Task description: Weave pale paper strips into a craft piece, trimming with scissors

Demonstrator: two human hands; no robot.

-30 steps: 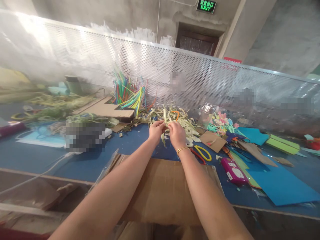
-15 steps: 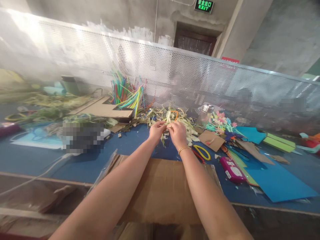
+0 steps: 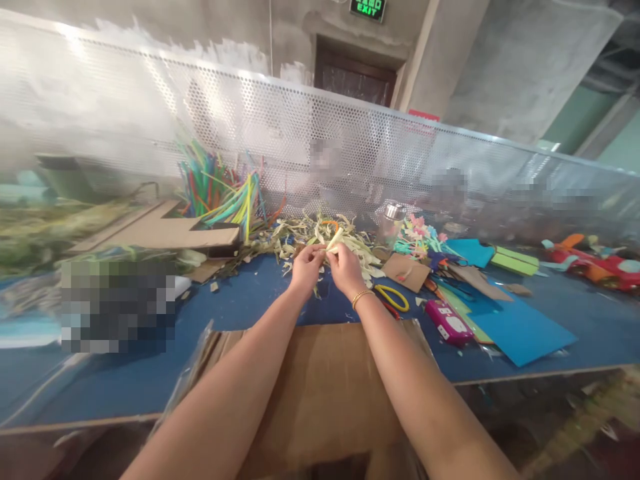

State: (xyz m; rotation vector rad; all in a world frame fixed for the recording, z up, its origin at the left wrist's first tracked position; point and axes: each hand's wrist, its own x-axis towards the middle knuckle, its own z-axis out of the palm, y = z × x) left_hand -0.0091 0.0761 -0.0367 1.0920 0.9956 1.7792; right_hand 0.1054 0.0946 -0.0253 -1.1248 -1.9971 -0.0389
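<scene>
In the head view, my left hand (image 3: 307,267) and my right hand (image 3: 347,269) meet over the blue table, fingertips pinched close together. Between them is a pale strip of dried husk (image 3: 335,239), its end sticking up above my right fingers. The rest of the strip is hidden by my fingers. Just behind them spreads a heap of similar dry husk strips (image 3: 293,235), with an orange loop (image 3: 330,226) among them. A gold-coloured bracelet (image 3: 361,297) circles my right wrist. Beneath my forearms lies a sheet of brown cardboard (image 3: 325,387).
Right of my hands lie yellow-handled scissors (image 3: 393,298), a magenta box (image 3: 449,323), blue paper (image 3: 523,333) and a glass jar (image 3: 391,223). To the left are cut cardboard (image 3: 150,230) and coloured pipe cleaners (image 3: 220,187). A perforated metal screen (image 3: 285,147) backs the table.
The view has swung to the right, so the table's things appear further left. My hands stay together, and the pale strip now leans to the right above my fingers.
</scene>
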